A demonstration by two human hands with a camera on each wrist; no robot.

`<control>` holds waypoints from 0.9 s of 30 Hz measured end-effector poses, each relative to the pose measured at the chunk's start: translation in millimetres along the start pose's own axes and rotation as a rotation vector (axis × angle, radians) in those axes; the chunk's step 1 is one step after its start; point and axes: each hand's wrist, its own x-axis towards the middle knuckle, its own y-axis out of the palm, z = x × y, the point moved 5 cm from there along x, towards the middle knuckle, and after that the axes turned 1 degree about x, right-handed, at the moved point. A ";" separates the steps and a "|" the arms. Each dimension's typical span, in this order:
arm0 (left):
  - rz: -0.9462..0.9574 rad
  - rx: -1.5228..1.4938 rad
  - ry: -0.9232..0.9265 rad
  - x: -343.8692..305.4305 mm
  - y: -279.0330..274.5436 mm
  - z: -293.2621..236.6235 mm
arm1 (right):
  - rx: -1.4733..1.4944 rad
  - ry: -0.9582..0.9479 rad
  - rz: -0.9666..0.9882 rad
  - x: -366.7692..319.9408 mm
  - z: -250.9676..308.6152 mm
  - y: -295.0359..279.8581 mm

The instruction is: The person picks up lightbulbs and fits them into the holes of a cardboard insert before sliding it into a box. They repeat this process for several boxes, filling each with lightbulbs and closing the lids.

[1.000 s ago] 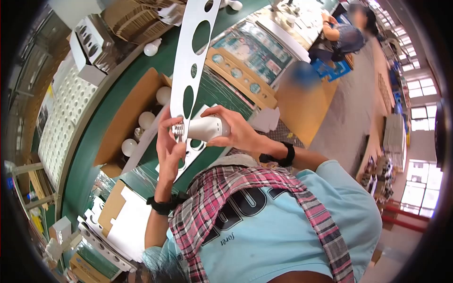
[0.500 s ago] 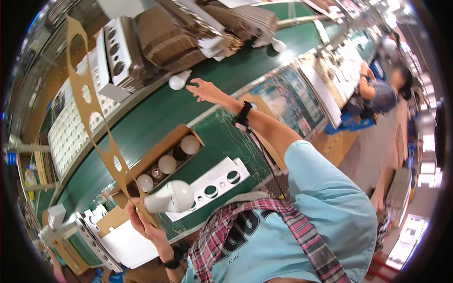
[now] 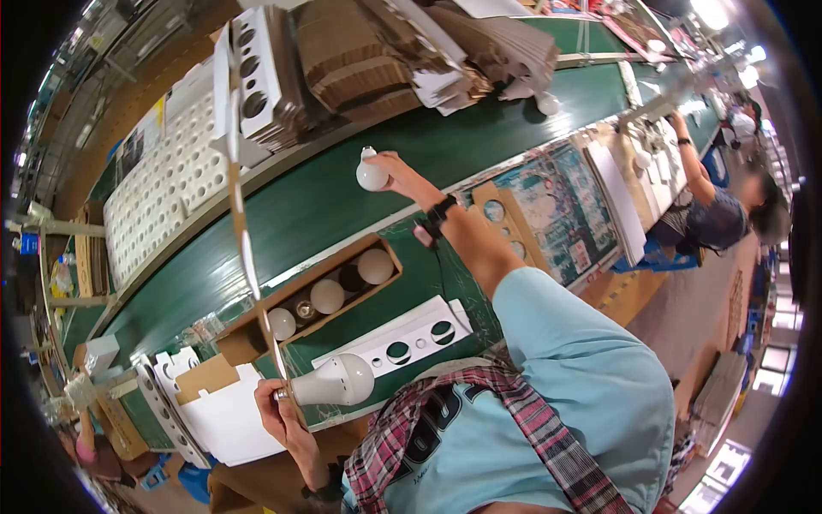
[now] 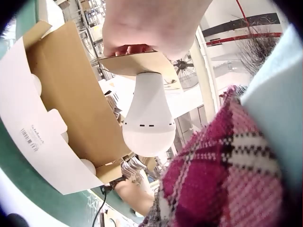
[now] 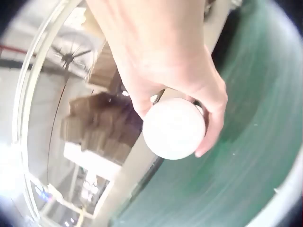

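Note:
My left hand grips the lower end of a long card strip with holes, which stands up edge-on in the head view. A large white light bulb sticks through that strip, its screw base on the hand's side; the left wrist view shows its neck seated in the card. My right hand holds a second, round-headed bulb above the green belt, fingers and thumb around it in the right wrist view. An opened carton with several bulbs stands between the hands.
A white card with holes lies on the table in front of the body. Behind the belt are stacked cardboard inserts and a white perforated tray. Another bulb lies farther along the belt. A seated person is at right.
The right hand left the bulb in the strip, reached across to the belt and took hold of another bulb. The left hand moved left and down with the strip and its bulb.

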 end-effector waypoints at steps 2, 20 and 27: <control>0.066 -0.037 0.006 1.4 5.6 -3.0 | 0.209 0.038 0.185 -41.7 1.4 -14.3; 0.692 0.434 0.459 -40.8 150.8 36.0 | 0.176 -0.311 0.055 -277.5 -34.6 -74.8; 0.650 0.648 0.624 -41.6 147.8 56.0 | -0.131 -0.317 -0.150 -253.9 -68.6 -96.7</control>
